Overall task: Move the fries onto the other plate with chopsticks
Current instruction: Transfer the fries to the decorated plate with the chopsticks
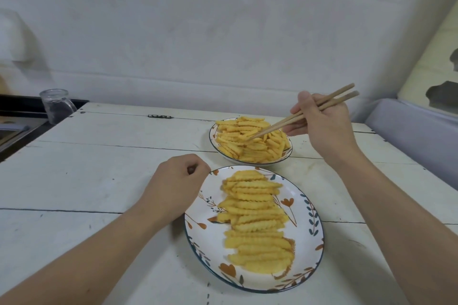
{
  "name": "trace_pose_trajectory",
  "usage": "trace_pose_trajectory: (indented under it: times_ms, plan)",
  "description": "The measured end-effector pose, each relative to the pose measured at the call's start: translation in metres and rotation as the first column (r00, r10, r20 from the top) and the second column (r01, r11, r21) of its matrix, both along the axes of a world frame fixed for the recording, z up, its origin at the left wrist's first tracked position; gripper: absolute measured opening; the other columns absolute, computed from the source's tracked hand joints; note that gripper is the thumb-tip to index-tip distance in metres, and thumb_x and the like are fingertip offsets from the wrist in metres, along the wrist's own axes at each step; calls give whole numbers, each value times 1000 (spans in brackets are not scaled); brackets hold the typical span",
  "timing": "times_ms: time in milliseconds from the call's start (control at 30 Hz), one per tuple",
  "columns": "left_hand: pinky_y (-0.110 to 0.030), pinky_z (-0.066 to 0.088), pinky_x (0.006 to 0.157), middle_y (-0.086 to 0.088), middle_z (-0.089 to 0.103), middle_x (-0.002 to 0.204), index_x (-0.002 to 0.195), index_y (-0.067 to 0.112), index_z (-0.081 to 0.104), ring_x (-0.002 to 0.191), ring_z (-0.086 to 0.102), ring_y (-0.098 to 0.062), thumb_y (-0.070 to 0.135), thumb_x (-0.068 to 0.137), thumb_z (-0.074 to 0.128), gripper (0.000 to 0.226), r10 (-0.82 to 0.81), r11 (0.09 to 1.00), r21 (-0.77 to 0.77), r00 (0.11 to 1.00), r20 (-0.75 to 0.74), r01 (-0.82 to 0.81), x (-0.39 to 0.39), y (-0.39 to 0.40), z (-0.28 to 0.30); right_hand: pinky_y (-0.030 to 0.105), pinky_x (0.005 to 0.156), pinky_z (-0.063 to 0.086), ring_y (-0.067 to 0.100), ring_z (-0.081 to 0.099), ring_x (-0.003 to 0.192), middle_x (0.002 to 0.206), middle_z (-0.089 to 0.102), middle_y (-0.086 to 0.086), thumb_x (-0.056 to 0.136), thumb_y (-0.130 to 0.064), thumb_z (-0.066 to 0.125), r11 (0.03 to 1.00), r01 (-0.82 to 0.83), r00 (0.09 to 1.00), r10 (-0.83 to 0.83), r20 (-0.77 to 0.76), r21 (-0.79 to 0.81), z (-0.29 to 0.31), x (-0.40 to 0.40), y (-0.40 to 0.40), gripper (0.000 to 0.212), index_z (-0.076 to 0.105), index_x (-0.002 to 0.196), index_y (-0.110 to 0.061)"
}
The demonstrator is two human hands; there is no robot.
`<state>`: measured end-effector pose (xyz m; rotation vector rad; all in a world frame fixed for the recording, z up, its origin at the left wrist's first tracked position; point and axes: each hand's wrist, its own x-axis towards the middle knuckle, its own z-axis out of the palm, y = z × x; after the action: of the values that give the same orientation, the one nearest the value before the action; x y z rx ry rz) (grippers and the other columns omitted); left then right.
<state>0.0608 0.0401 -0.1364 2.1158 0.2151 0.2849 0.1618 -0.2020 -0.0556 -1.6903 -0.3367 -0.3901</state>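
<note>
A round far plate (288,149) holds a loose heap of crinkle-cut fries (250,141). Nearer me, an oval plate (307,220) with leaf and flower patterns carries fries laid in a neat row (255,215). My right hand (324,121) grips wooden chopsticks (300,114), and their tips reach down into the far heap. Whether the tips pinch a fry cannot be seen. My left hand (176,186) rests on the table with curled fingers, touching the oval plate's left rim and holding nothing.
The white plank table (99,176) has a clear glass mug (56,106) at its far left corner beside a dark counter. A white padded wall rises behind. A grey-blue cushioned edge (416,136) runs along the right side.
</note>
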Motion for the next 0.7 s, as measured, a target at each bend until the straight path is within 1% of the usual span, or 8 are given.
trace_pose_trajectory:
  times_ms: [100,167,233,267,333,433,567,700]
  plan:
    - [-35,56,71,9,76,82,83,23,77,81,70,-16,27,95,54,27,2,1000,-10,1000,-13,-2,-1,-2,3,36,55,61,32,70,55,62,68,18,105,-31,52,990,-24,1000,25,-4,142,6,-13,-22,41,63,78,-2]
    - [-38,57,75,8,76,83,84,23,78,82,71,-18,27,96,54,26,-1,1000,-23,1000,-24,1,-1,-2,3,33,52,58,28,68,51,59,65,14,103,-33,50,968,-130,990,139,-26,216,9,-25,-37,42,62,77,-3]
    - [-40,57,78,6,76,84,84,22,78,84,71,-20,27,95,55,26,-3,1000,-22,1000,-27,2,0,-2,3,29,45,54,24,64,46,54,61,10,97,-36,51,939,-227,964,254,-78,258,10,-38,-47,41,64,71,-7]
    - [-40,57,77,6,77,84,84,22,78,84,71,-19,27,95,55,26,-1,1000,-24,1000,-25,1,0,-3,4,28,42,51,23,62,43,51,58,10,94,-37,52,933,-260,950,294,-108,250,11,-44,-50,41,66,66,-11]
    - [-35,56,73,9,77,83,82,23,78,82,72,-16,26,95,56,27,2,1000,-29,1000,-24,-3,-1,-3,4,28,39,49,25,60,39,47,56,13,88,-40,56,928,-327,921,355,-160,177,12,-53,-53,40,68,59,-15]
    - [-31,53,70,9,77,83,82,24,79,81,72,-14,26,96,56,28,9,1000,-27,1000,-28,-10,-1,-3,3,28,38,48,28,59,37,45,55,18,76,-45,61,910,-409,889,413,-199,67,14,-61,-52,36,68,58,-14]
    - [-27,50,67,11,77,83,82,25,79,80,71,-12,25,97,55,28,13,1000,-26,1000,-17,-14,0,-3,3,29,36,47,29,59,37,45,54,14,74,-45,63,901,-433,884,427,-192,8,15,-65,-52,35,69,57,-14]
    - [-24,50,66,12,77,85,82,24,79,80,70,-9,26,97,56,28,9,1000,-16,1000,-14,-10,-1,-4,4,27,36,47,27,59,37,46,56,14,71,-40,67,914,-405,904,398,-157,-18,15,-64,-53,30,68,57,-14]
